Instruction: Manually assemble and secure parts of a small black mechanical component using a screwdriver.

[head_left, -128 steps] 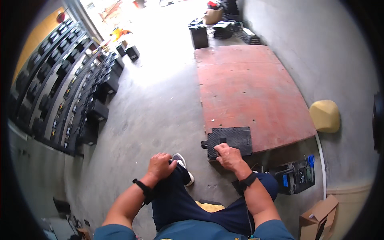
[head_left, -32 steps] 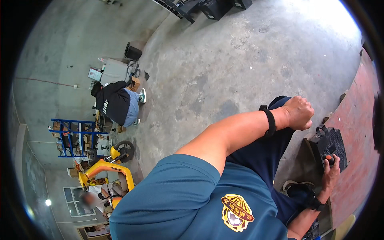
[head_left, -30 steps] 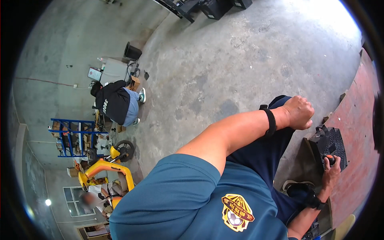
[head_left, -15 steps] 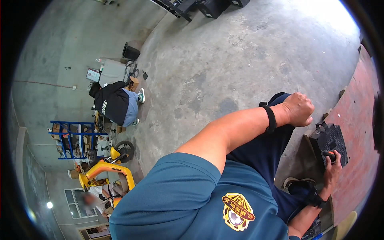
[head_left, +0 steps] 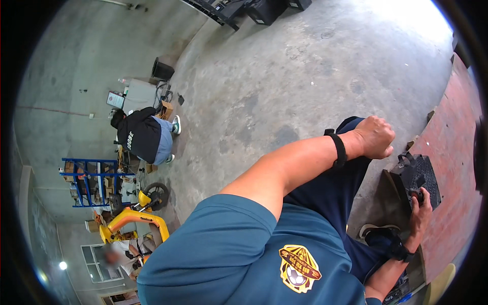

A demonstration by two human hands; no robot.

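Blue metal shelving is standing over on the left, probably so the brown boxes are sitting off the floor. I'm not seeing inside those boxes, so no clue on contents. A yellow scooter is standing just beside it, and further along a black bin is hiding whatever it's holding, if anything. Left hand is resting by the bent knee, fingers curling into a loose fist, likely just propping that arm. Palm isn't showing, but nothing is poking out. The black case is lying low with its textured face up, I'd guess so it's staying within easy reach. It's looking closed, so its insides aren't showing. Right hand is gripping a small dark object over the case, fingers mostly covering it. A red board is lying right alongside; can't tell if it's carrying the case.
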